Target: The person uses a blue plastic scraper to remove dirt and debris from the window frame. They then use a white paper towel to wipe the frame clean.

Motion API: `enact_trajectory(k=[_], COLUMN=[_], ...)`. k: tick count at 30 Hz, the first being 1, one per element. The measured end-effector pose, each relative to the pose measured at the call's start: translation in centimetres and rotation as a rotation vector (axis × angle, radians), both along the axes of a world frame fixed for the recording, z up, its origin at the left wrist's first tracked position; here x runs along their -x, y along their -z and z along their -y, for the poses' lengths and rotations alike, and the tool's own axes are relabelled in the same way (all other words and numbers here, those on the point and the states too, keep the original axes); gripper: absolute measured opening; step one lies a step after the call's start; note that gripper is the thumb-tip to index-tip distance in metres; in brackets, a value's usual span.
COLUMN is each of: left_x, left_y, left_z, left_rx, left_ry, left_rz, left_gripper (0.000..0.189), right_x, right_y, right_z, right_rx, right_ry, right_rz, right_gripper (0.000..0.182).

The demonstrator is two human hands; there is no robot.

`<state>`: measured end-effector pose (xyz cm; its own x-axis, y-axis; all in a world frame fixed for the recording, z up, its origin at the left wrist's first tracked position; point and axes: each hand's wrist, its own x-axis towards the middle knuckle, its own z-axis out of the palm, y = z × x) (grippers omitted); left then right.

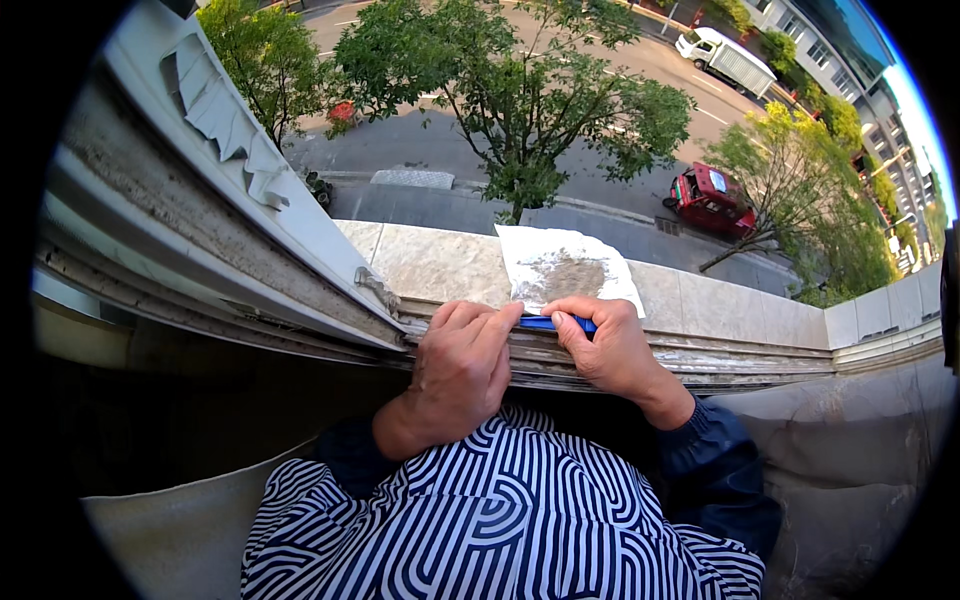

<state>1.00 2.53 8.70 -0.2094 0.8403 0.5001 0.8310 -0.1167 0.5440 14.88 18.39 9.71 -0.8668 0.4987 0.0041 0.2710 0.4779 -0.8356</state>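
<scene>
My right hand (609, 345) is closed on a blue plastic tool (537, 322), which lies low along the window track. Its fingers and thumb cover much of the tool, so its exact kind is hidden. My left hand (466, 356) is over the track, fingers bent, with a fingertip at the tool's left end; whether it grips the tool is hidden. Just beyond both hands, a white sheet (622, 281), probably paper, lies on the tiled outer sill (442, 274). Grey-brown dirt (576, 276) is heaped on it. The sliding window's track (712, 354) looks grimy.
A white window frame (300, 225) with torn film (217, 124) slants along the left. Past the sill's outer edge is a drop to a pavement (420, 202), with a tree (517, 97), a red vehicle (712, 199) and a white truck (727, 61). Grey fabric (840, 450) hangs at right.
</scene>
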Motion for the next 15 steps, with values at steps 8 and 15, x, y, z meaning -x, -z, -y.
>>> enact_trajectory(k=[8,15], left_x=[0.2,0.5], left_y=[-1.6,-0.3], left_z=[-0.2,-0.5], left_rx=[-0.077,-0.041], left_ry=[-0.051,-0.081], left_rz=[-0.034,-0.063], left_gripper=[0.055,0.053], right_x=[-2.6,-2.8], right_y=[-1.4,-0.7], right_z=[-2.6,-3.0], right_rx=[-0.579,-0.662], right_ry=[-0.001,-0.014], right_rz=[-0.057,-0.132], right_gripper=[0.019,0.02])
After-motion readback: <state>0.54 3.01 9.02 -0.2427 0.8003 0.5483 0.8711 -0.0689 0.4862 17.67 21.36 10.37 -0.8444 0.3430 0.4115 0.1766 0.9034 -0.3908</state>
